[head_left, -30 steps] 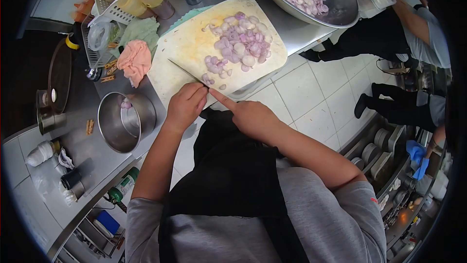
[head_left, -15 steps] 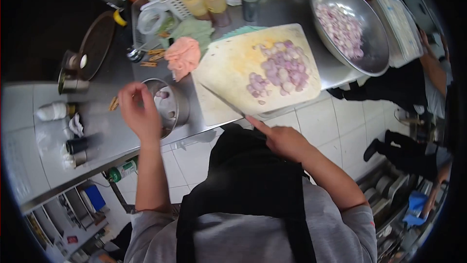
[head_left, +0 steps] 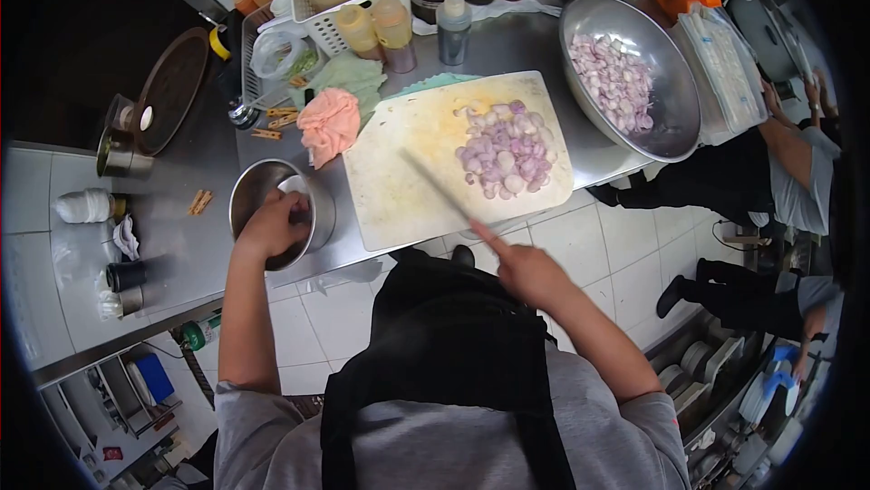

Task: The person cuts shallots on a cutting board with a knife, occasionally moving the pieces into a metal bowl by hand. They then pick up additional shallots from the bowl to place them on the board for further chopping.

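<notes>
My left hand (head_left: 274, 225) reaches down into a round metal pot (head_left: 322, 215) at the left of the cutting board. Its fingers are curled, and the tips, with whatever they hold, are hidden inside. In my right hand (head_left: 536, 274) is a kitchen knife (head_left: 439, 189), gripped by its handle, the blade slanting over the near part of the white cutting board (head_left: 390, 191). Sliced shallots (head_left: 507, 153) lie heaped on the board's right half, apart from the blade. More cut shallots (head_left: 612, 82) fill part of a large steel bowl (head_left: 678, 96) at the right.
An orange-pink cloth (head_left: 329, 126) and a green cloth (head_left: 349, 82) lie left of the board. Behind stand squeeze bottles (head_left: 393, 29), a white basket (head_left: 317, 26) and jars. Wooden clothespins (head_left: 200, 202) sit near the pot. Other people (head_left: 802, 164) stand at right.
My left hand has gone down from above the pot into it. The knife has lifted or swung slightly away from the board's near-left area. The sliced shallots are now gathered into one heap.
</notes>
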`<state>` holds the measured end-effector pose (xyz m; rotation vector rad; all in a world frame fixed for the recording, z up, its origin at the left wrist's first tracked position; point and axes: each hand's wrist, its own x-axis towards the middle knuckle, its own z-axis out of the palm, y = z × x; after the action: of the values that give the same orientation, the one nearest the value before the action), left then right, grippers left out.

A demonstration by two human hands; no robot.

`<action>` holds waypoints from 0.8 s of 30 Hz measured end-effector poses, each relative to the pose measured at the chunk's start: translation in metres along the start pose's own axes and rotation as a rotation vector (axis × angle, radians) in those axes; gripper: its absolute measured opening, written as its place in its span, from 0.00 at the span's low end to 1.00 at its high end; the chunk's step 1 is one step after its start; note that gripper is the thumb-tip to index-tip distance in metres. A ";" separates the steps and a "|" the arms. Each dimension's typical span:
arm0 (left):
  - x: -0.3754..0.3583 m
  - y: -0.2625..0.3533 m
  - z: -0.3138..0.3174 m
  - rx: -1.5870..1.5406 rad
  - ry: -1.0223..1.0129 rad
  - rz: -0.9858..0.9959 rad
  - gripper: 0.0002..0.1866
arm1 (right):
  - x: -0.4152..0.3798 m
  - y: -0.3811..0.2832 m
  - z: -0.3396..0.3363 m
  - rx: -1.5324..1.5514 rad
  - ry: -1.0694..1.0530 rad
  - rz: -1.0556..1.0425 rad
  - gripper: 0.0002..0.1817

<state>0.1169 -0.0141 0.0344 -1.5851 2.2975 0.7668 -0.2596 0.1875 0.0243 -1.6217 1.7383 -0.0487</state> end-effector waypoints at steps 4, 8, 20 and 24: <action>-0.002 -0.001 0.012 0.078 -0.008 -0.037 0.20 | -0.005 0.000 0.001 0.027 -0.131 -0.105 0.48; -0.002 -0.003 0.011 0.021 -0.010 0.029 0.15 | -0.005 0.019 -0.014 -0.022 -0.023 -0.024 0.47; -0.017 0.047 -0.023 -0.275 0.663 0.084 0.11 | -0.008 0.024 -0.016 0.014 0.029 -0.010 0.48; -0.002 0.096 -0.006 -0.192 0.792 0.221 0.12 | -0.005 0.023 -0.010 0.032 0.057 0.006 0.48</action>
<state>0.0301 0.0096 0.0674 -2.0051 3.0605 0.4510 -0.2847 0.1925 0.0224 -1.6059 1.7771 -0.1204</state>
